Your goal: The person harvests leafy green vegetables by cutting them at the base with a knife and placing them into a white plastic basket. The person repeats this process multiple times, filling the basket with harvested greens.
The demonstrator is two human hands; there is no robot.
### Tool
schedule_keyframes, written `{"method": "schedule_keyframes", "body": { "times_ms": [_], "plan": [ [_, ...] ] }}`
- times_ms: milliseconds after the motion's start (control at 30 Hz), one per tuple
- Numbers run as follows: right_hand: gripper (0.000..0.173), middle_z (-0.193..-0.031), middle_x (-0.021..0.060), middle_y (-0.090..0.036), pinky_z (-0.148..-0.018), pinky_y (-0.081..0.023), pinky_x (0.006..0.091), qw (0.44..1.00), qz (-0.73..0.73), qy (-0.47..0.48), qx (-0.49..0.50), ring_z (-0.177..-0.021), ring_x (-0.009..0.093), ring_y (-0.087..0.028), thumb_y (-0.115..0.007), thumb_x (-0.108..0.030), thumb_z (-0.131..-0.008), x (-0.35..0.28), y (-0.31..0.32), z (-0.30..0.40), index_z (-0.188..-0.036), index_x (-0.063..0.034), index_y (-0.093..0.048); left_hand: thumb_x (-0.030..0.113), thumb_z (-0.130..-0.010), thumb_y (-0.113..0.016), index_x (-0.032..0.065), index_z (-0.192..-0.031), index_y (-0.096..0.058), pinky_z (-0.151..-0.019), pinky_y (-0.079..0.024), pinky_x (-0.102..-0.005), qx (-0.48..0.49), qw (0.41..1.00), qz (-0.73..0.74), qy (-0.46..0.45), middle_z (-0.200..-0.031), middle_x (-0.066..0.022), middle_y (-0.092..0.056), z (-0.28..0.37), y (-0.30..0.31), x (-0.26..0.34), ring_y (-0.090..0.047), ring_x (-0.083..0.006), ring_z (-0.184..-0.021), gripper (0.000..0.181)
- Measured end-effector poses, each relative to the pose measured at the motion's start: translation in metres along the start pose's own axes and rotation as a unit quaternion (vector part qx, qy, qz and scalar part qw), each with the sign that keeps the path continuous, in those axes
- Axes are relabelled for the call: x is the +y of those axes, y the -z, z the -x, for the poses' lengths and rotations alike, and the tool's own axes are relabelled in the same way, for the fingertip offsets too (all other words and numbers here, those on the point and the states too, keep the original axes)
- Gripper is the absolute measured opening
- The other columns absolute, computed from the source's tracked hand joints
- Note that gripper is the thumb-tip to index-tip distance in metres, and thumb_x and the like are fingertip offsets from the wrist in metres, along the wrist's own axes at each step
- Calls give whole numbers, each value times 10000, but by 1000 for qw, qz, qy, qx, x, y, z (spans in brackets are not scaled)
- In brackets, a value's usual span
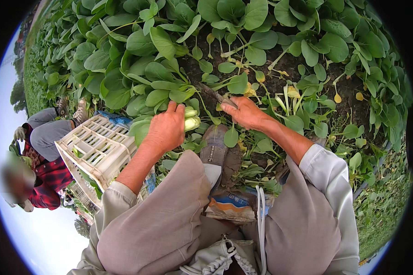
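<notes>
My left hand [168, 128] is closed around cut bok choy heads [191, 123]; their pale stem bases stick out to its right, and their leaves spread to its left. In my right hand [243, 111] is the handle of a knife [211, 92], its dark, soiled blade pointing up and left toward the base of a leafy bok choy plant [179, 90]. Whether the blade touches that plant I cannot tell. Loose leaves and stalks [289, 99] lie on the soil to the right of my right hand.
A white plastic crate [99, 147] holding greens stands at the left, with blue sheeting [113, 119] by its far corner. A co-worker in a red checked shirt [51, 175] sits beyond it. My shoe [214, 144] is just below my hands. Dense bok choy rows [334, 41] grow ahead.
</notes>
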State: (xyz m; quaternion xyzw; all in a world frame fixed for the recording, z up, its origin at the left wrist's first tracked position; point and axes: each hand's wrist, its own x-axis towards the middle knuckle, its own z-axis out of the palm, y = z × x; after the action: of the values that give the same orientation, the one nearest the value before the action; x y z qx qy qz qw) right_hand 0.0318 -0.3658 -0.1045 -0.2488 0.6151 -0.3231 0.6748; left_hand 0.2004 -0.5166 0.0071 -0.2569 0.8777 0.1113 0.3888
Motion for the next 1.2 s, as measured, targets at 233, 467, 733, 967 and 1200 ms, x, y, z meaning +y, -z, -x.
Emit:
{"method": "schedule_keyframes", "body": {
  "times_ms": [233,467,733,967,1200],
  "plan": [
    [511,-950,278,-637,-848,-475,464,994,91,60,-13,-924,427,-613,-555,-427,-930,35,-16,-3,-987,76,-623,77,-658,-729,18,-1235,-471,-830,-525,-485,-5,1000,8,-3,-1389,-223,-434,8,-4,-3,-620,-429,-994,635],
    [395,-816,136,-639,-690,-482,392,976,41,109,183,-715,290,-600,-665,-374,-882,13,37,57,-1062,-27,-605,108,-633,-717,58,-1264,-503,-1005,-442,-440,63,961,232,-134,-1353,-239,-492,27,37,24,-519,-423,-1194,668],
    [409,-926,37,-658,-477,-414,197,861,-409,272,131,-559,36,-510,-771,-252,-819,-33,71,105,-1105,-28,-584,171,-690,-808,-31,-1346,-475,-1013,-439,-406,-112,683,702,-166,-1257,-173,-587,16,61,80,-588,-312,-1147,763],
    [306,-738,-4,-617,-442,-413,207,922,-90,196,322,-519,35,-510,-782,-197,-820,-24,103,129,-1007,-32,-605,188,-734,-761,-73,-1354,-431,-917,-538,-450,-89,572,805,-129,-1303,-246,-542,-1,73,90,-647,-359,-1045,749],
    [248,-696,11,-581,-397,-398,206,910,-277,170,259,-455,69,-493,-700,-200,-896,-51,71,130,-1002,-16,-572,112,-745,-773,12,-1335,-490,-1010,-449,-351,-99,528,821,-195,-1234,-117,-611,1,69,99,-590,-209,-1126,663]
  ]
}}
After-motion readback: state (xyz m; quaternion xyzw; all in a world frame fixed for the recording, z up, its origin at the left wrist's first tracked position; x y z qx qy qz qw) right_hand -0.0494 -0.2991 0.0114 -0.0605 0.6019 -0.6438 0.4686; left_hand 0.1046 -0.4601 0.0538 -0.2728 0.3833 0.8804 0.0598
